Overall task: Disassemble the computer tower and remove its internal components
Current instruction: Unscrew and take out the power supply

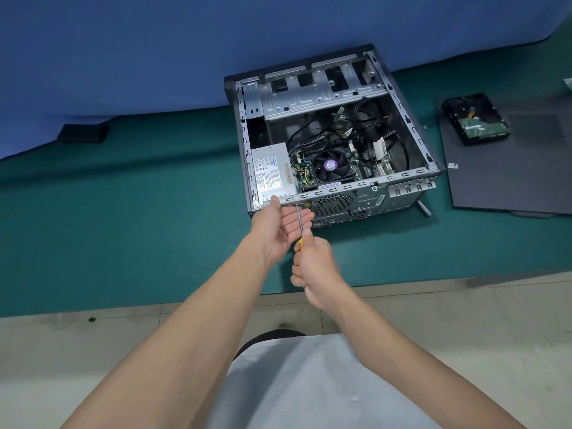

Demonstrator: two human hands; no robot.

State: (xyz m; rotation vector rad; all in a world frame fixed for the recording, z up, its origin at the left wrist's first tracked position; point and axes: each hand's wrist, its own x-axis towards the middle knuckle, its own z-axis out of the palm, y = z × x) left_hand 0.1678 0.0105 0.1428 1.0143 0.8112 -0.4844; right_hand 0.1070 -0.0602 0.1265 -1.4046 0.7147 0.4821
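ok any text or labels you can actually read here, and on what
Nothing reads clearly.
power supply label: dense print under a blue heading, too small to read.
fan hub sticker: purple, blurred.
hard drive board: markings too small to read.
screwdriver: no text visible.

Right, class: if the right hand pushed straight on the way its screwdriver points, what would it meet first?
The tower's rear panel, beside the power supply: the screwdriver in the right hand seems to touch it, though depth is unclear.
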